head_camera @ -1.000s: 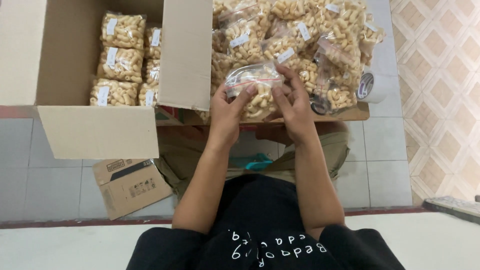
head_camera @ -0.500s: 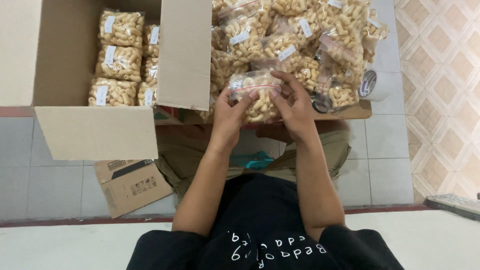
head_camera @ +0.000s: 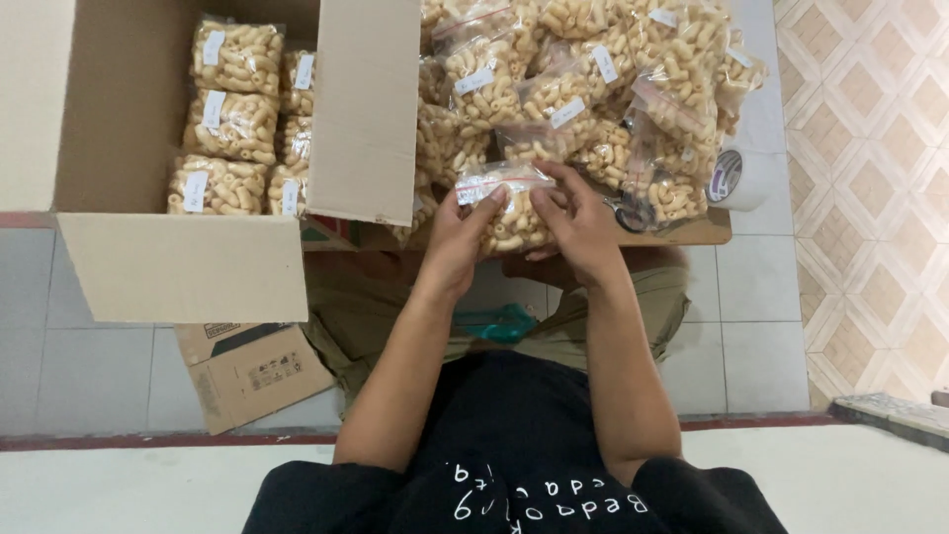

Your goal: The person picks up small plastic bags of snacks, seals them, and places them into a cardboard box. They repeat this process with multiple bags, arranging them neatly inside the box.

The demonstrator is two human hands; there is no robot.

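Both hands working at frame centre: left hand and right hand pinching top edge of clear snack bag, fingers closed on it. Bag hovering before heap of bags (open carton sitting upper left).

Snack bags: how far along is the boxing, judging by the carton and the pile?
Done: six or so snack bags lie stacked in the open carton. In hand: left hand and right hand pinch the top of one bag. Left: a large pile of bags still unboxed, tape roll beside it.
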